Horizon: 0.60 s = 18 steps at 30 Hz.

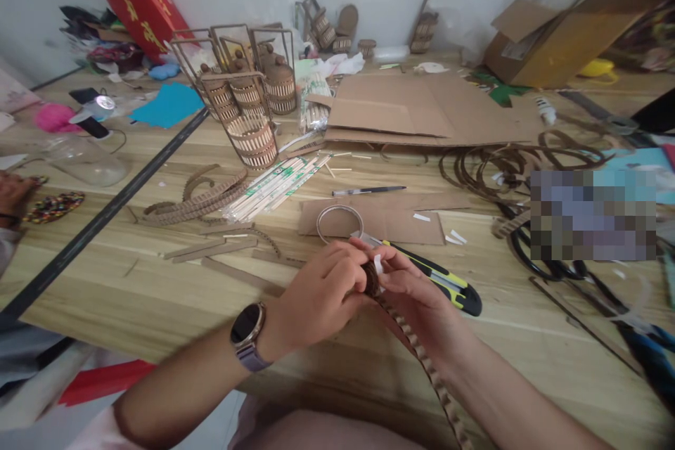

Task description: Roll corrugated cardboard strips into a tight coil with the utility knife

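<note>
By tabletop's [527,373] near edge, L hand [316,292] grips cardbd coil [372,281]; R hand [414,288] pinches white tab [377,264] beside it. Coil looks part-wound; long corrug. tail [423,358] loose, unwound.

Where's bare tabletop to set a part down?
Near left: tabletop between the black band and the left forearm, nearer than the cardboard strips.
Near right: between the utility knife and the long thin strip.
Crowded: just beyond the left hand (tape roll); far middle (lantern-like models, cardboard sheets); right side (coiled strips).
</note>
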### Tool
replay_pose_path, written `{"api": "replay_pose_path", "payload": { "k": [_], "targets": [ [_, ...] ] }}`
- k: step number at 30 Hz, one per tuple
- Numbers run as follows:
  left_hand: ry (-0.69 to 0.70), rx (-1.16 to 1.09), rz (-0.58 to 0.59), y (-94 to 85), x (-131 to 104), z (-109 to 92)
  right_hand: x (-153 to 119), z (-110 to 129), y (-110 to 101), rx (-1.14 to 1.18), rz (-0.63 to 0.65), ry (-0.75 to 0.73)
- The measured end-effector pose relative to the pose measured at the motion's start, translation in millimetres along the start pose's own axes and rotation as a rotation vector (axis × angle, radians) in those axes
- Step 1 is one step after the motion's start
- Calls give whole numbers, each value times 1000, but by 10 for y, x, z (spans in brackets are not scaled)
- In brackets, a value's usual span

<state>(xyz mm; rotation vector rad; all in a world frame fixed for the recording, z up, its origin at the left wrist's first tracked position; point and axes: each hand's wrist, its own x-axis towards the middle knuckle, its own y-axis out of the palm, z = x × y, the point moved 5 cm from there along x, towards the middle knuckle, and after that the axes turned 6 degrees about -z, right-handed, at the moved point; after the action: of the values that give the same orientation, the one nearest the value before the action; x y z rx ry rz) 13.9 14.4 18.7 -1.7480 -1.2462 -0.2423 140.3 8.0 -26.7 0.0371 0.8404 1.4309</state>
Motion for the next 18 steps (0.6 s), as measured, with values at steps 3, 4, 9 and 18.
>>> {"api": "replay_pose_path", "payload": {
  "k": [3, 4, 9, 18],
  "targets": [
    [40, 17, -3, 7, 4, -22, -31, 0, 5, -1, -22, -19],
    [48, 18, -5, 8, 6, -28, -38, -7, 3, -1, -20, -29],
    [70, 35, -14, 3, 19, -45, 69, -93, -99, -6, 17, -89],
    [93, 94, -37, 1, 21, -77, 79, -132, -89, 35, 61, -103]
  ]
}}
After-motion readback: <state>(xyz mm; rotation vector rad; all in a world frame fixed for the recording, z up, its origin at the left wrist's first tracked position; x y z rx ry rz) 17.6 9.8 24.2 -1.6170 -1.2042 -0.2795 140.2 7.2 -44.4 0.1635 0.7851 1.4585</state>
